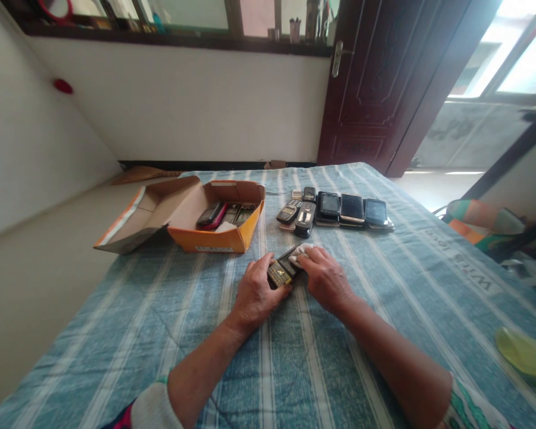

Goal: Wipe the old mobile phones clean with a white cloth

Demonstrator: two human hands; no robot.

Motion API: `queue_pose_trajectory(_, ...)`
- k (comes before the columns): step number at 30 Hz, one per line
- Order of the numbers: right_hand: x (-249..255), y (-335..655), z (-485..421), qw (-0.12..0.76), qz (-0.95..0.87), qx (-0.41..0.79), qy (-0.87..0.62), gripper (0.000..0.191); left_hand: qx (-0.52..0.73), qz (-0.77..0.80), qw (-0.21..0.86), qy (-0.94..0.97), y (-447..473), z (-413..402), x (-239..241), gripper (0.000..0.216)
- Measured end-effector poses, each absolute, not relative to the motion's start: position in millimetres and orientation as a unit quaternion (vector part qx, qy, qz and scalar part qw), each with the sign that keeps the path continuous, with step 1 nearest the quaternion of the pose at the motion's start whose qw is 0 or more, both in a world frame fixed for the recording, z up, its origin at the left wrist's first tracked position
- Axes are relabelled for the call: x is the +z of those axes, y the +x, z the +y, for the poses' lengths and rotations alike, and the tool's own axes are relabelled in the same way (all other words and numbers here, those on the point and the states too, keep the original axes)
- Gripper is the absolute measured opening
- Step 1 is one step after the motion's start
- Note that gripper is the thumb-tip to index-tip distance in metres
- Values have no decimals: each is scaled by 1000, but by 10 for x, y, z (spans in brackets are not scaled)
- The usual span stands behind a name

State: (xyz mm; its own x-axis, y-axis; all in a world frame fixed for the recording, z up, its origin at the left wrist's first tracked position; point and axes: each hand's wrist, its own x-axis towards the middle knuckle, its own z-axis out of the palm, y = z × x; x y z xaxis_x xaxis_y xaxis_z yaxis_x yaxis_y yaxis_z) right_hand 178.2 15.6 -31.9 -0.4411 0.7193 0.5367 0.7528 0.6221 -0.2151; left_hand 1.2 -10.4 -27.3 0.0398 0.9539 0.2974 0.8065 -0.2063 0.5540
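Note:
A dark mobile phone with a gold keypad (279, 273) lies tilted at the middle of the striped cloth. My left hand (256, 292) grips its lower end, thumb along the near edge and fingers at the far side. Pinched in my right hand (325, 276) is a crumpled white wipe (302, 253), pressed against the upper part of the phone, which it partly hides. Beyond my hands stand keypad phones (305, 218) in a small group. To their right, touchscreen phones (352, 208) lie in stacks.
An orange cardboard box (218, 241), lid folded open to the left, holds several phones, one of them pink-edged (212, 214). A blue striped cloth (183, 333) covers the surface. A yellow-green item (524, 351) lies at the right edge. Behind are a wall and a dark red door (375, 83).

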Motion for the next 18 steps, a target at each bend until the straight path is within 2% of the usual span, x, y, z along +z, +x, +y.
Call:
queue_pose_trajectory(8,-326,1649,-53,307,-882,-13,-357,21,317,616,116,711,15,-103,-299,60)
queue_pose_trajectory(18,-326,1735,-29,311,-860,-41,-403,23,312,616,116,714,23,-100,-296,65)
